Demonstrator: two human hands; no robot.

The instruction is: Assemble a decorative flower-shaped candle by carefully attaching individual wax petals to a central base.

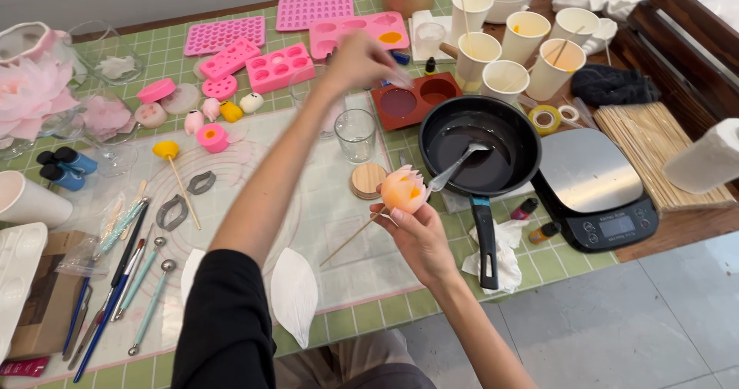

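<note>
The flower (403, 190) sits mid-frame, a peach-orange wax bloom on a thin stick (356, 237), just left of the black pan (481, 146). My right hand (419, 239) has it from below, fingers pinched shut on the stick right under the bloom.

My left hand (358, 60) is up in the upper middle of the frame, reaching across over the pink molds (350, 31) and the red mold (416, 100). Fingertips look pressed together around something small and pale, maybe a petal, but it's blurred, so I can't tell what it is.

If I'm adding petals, I'd say the trick is keeping the stick tilted so the open face of the flower looks at me, and rotating it between the fingers instead of moving the whole wrist. The spoon (456, 166) resting in the pan has its handle poking right at the bloom, nearly touching, so I'd keep the flower a bit clear of it. The empty glass (356, 135) stands just up-left of the bloom, right under the reaching forearm, easy to knock. The scale (596, 189) is off to the right, well out of the way.
</note>
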